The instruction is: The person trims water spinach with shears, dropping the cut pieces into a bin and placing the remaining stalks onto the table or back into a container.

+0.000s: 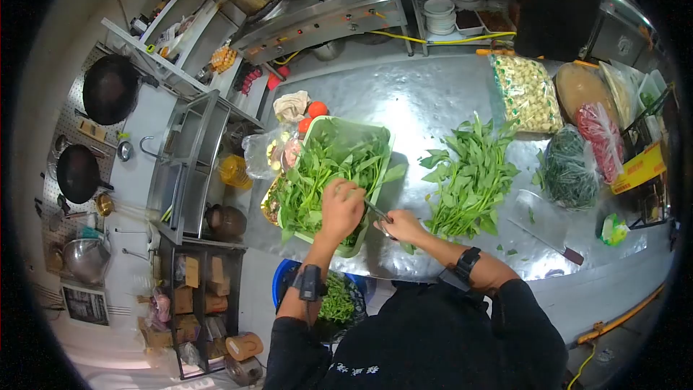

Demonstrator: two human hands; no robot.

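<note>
The left hand point(343, 206) is over greens point(307, 188) filling the tray point(352, 251); I cannot tell what it grips. The right hand point(403, 226), just beside it, is closed around scissors point(376, 210). A loose pile point(471, 177) remains outside the tray, on the table point(426, 87). Which stems are cut is unclear.

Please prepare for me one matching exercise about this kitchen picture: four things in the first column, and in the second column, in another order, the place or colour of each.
Things:
1. Scissors
2. Knife
3. Tub
4. Basket

Places or colours:
A. Blue, lower than the table
B. In the right hand
C. Pale green, filled with greens
D. Lying flat on the table, touched by no hand

Right pairs: 1-B, 2-D, 3-A, 4-C
</note>
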